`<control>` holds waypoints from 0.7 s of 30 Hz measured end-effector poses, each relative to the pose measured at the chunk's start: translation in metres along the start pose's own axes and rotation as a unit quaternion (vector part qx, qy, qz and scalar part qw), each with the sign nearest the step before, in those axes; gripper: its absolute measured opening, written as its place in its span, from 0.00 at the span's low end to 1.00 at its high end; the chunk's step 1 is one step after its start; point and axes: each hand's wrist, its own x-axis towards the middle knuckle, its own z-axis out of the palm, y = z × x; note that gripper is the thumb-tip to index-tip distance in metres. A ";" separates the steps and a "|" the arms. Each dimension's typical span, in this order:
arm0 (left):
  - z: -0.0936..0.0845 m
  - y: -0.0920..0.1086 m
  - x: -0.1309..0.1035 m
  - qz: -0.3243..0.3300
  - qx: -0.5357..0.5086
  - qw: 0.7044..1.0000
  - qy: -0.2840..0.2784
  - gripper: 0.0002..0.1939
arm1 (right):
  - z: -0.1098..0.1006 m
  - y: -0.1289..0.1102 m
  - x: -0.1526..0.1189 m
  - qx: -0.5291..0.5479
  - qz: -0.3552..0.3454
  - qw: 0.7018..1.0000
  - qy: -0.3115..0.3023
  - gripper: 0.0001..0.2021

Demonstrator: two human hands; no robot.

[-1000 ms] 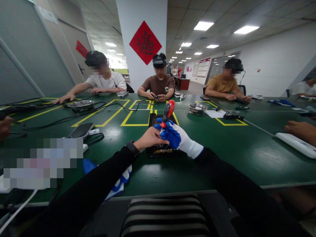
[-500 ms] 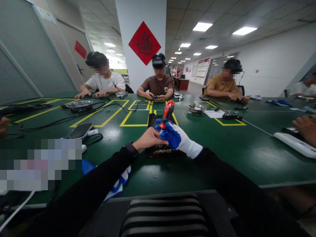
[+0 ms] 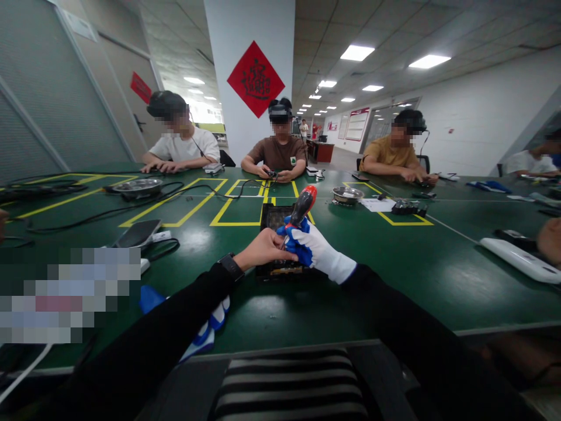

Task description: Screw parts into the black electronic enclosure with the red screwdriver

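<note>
A screwdriver (image 3: pixel 303 206) with a red and dark grey handle leans to the right, its shaft pointing down. My right hand (image 3: pixel 318 248), in a white and blue glove, grips it around the lower handle. Bare and wearing a dark wristband, my left hand (image 3: pixel 262 250) is closed in a pinch beside the shaft. Whatever its fingertips hold is hidden. Both hands are over a black, open, box-like housing (image 3: pixel 274 216) on the table, and they cover much of its inside. A brownish strip (image 3: pixel 283 271) shows along its near edge.
The green table (image 3: pixel 394 275) has yellow tape outlines. A blue-white glove (image 3: pixel 204 336) lies beneath my left forearm. Leftward are a dark flat device (image 3: pixel 139 233), cables and a metal bowl (image 3: pixel 140 187). Another bowl (image 3: pixel 347 195), black parts (image 3: pixel 409 208) and a white device (image 3: pixel 519 258) lie rightward. Co-workers sit opposite.
The screwdriver's handle has tipped further to the right and slightly down, and my gloved fingers have shifted around it. My left hand stays in nearly the same place. The view has moved slightly.
</note>
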 end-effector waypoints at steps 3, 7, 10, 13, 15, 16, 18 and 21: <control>0.000 -0.001 0.000 0.000 -0.005 1.000 0.001 0.18 | 0.005 -0.009 -0.003 0.036 0.035 0.999 -0.019 0.15; 0.000 -0.002 0.001 0.008 -0.013 1.000 0.001 0.19 | 0.009 -0.017 -0.006 0.076 0.076 0.993 -0.044 0.14; 0.001 -0.003 0.001 0.014 -0.013 1.000 0.000 0.18 | 0.008 -0.014 -0.005 0.070 0.056 0.995 -0.038 0.15; 0.002 -0.003 0.001 0.012 -0.011 1.000 0.001 0.17 | 0.004 -0.007 -0.002 0.044 0.022 0.998 -0.026 0.17; 0.002 -0.003 0.000 0.009 -0.008 1.000 -0.001 0.17 | 0.001 -0.002 -0.001 0.022 0.014 0.999 -0.020 0.18; 0.002 -0.003 0.001 0.009 -0.005 1.000 -0.004 0.17 | 0.000 -0.001 0.000 0.012 0.013 1.000 -0.015 0.18; 0.001 -0.003 0.001 0.012 0.001 1.000 -0.011 0.17 | -0.001 0.000 0.000 0.002 0.013 1.000 -0.007 0.18; 0.001 -0.004 0.002 0.017 0.005 1.000 -0.015 0.17 | 0.001 -0.005 -0.001 0.015 0.029 0.999 -0.006 0.16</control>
